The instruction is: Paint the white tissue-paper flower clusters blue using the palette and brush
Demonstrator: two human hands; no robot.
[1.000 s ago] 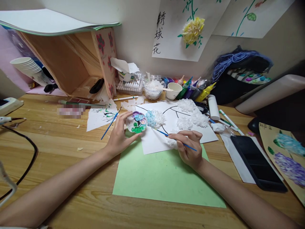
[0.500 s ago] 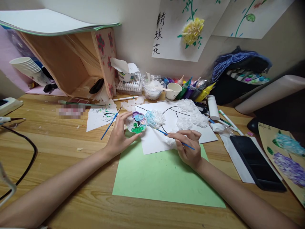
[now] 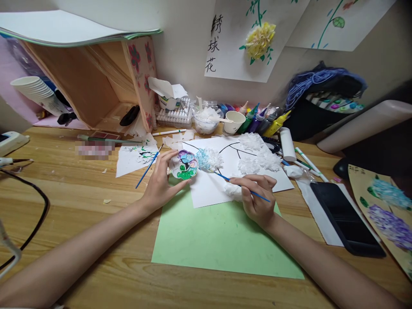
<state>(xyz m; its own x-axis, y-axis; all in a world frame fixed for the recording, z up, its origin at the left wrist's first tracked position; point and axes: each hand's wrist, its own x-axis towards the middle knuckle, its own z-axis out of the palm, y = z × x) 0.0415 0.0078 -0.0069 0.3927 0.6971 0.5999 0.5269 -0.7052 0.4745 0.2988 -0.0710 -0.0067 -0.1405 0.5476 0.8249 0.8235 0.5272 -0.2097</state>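
My left hand (image 3: 160, 182) grips a small flower-shaped paint palette (image 3: 174, 168) by its edge, with purple, blue and green paint in the wells. In my right hand (image 3: 260, 198) is a thin blue paintbrush (image 3: 222, 176), its tip near the lower edge of a paper-petal flower (image 3: 209, 160); whether it touches cannot be told. That flower is light blue on its left side and white on its right. It lies on a white sheet (image 3: 206, 193) with black drawn branches, beside more white paper flowers (image 3: 250, 165). Under the sheet lies green paper (image 3: 222, 240).
A second paintbrush (image 3: 148, 167) rests by a paint-stained paper (image 3: 128, 156) at left. Behind stand a bowl of paper scraps (image 3: 207, 122), a paper cup (image 3: 234, 122) and paint bottles (image 3: 277, 123). A black phone (image 3: 346, 219) lies at right, a cardboard box (image 3: 141, 77) at back left.
My right hand and its paintbrush have shifted slightly right and downward, drawing the tip back a little from the blue part of the flower. My left hand and the palette stay nearly still.
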